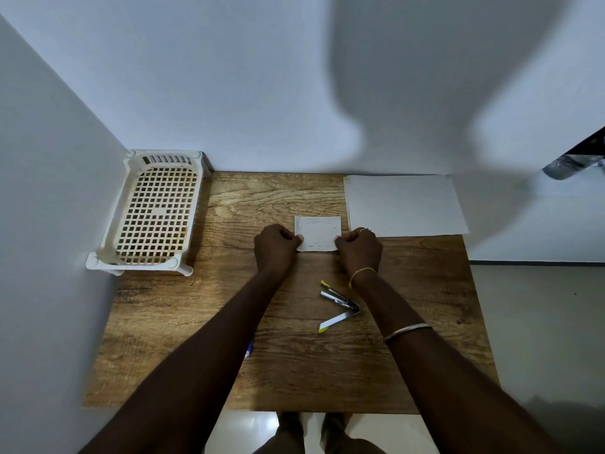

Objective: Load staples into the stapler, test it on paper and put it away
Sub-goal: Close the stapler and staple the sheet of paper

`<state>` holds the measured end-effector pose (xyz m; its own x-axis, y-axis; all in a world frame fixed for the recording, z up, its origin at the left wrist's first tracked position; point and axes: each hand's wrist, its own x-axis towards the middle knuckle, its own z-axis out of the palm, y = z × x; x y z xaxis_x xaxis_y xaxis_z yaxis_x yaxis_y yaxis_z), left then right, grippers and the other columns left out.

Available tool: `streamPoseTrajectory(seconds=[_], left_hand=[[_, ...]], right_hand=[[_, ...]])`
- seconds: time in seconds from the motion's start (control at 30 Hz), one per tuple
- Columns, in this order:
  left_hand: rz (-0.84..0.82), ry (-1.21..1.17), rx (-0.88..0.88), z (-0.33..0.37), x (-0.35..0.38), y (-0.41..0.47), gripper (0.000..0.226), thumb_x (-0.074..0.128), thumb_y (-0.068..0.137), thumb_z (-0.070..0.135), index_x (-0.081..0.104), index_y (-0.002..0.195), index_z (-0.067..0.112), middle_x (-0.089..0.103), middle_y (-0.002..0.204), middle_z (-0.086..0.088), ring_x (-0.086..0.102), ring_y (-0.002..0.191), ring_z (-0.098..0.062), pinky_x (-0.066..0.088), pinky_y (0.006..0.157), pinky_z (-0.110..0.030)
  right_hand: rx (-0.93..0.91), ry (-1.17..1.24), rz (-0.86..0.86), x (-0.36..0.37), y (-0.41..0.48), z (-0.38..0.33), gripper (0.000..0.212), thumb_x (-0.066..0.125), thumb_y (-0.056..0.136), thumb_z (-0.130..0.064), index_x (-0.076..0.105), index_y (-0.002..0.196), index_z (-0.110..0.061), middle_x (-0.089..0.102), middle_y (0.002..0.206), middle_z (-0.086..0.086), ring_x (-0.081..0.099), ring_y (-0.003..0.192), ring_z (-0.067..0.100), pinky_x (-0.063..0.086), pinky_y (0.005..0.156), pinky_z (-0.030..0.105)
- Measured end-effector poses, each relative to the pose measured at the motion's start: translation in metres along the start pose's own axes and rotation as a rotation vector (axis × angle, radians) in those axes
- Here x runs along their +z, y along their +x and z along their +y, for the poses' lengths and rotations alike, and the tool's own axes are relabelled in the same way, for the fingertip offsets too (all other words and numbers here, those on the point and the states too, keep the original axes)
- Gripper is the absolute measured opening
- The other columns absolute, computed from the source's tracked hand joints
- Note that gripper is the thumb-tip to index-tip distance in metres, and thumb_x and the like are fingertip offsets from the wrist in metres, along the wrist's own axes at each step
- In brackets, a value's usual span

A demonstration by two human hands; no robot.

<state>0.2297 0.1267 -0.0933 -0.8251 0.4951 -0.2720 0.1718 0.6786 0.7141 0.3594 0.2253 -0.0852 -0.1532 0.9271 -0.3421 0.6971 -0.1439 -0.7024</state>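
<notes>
A small folded white paper (318,233) lies flat in the middle of the wooden table (229,322). My left hand (275,249) pinches its lower left corner and my right hand (359,248) pinches its lower right corner. The stapler (340,304), metal with yellow tips, lies swung wide open on the table just below my right wrist. A small blue box (249,348), mostly hidden by my left forearm, peeks out near the table's middle.
A cream plastic basket (154,213) with a grid bottom stands at the table's back left corner against the wall. A large white sheet (406,204) lies at the back right. The table's right edge drops to the floor.
</notes>
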Motion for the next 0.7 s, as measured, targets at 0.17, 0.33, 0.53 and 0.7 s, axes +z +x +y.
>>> streamPoseTrajectory(seconds=[0.17, 0.33, 0.53, 0.7], left_hand=[[0.015, -0.04, 0.026, -0.002, -0.001, -0.004, 0.027, 0.082, 0.08, 0.038, 0.07, 0.084, 0.015, 0.07, 0.083, 0.003, 0.066, 0.081, -0.013, 0.048, 0.071, -0.028], [0.083, 0.159, 0.335, -0.007, -0.009, -0.031, 0.019, 0.066, 0.095, 0.032, 0.066, 0.103, 0.015, 0.063, 0.102, -0.001, 0.062, 0.09, -0.016, 0.039, 0.07, -0.025], [-0.235, 0.554, 0.645, -0.026, 0.0, -0.057, 0.055, 0.042, 0.107, 0.027, 0.03, 0.155, 0.004, 0.02, 0.166, -0.017, 0.02, 0.153, -0.034, 0.019, 0.123, -0.048], [-0.381, 0.696, 0.584, -0.035, 0.006, -0.047, 0.062, 0.023, 0.11, 0.038, 0.009, 0.16, 0.006, -0.003, 0.169, -0.013, 0.003, 0.157, -0.029, 0.005, 0.126, -0.047]], right_hand=[[-0.068, -0.053, 0.013, -0.005, -0.002, 0.002, 0.016, 0.074, 0.085, -0.032, 0.071, 0.083, -0.016, 0.073, 0.086, 0.0, 0.07, 0.09, 0.019, 0.043, 0.076, 0.021], [-0.437, -0.286, 0.054, -0.011, -0.016, 0.012, 0.026, 0.061, 0.096, -0.03, 0.073, 0.108, -0.011, 0.071, 0.106, 0.008, 0.065, 0.1, 0.021, 0.052, 0.088, 0.033], [-0.769, -0.624, -0.125, -0.002, -0.035, 0.028, 0.045, 0.048, 0.102, -0.027, 0.057, 0.139, -0.004, 0.053, 0.148, 0.015, 0.047, 0.139, 0.029, 0.033, 0.117, 0.042], [-0.719, -0.776, -0.257, 0.005, -0.029, 0.031, 0.055, 0.032, 0.105, -0.036, 0.04, 0.152, -0.008, 0.033, 0.162, 0.011, 0.029, 0.151, 0.024, 0.018, 0.124, 0.042]])
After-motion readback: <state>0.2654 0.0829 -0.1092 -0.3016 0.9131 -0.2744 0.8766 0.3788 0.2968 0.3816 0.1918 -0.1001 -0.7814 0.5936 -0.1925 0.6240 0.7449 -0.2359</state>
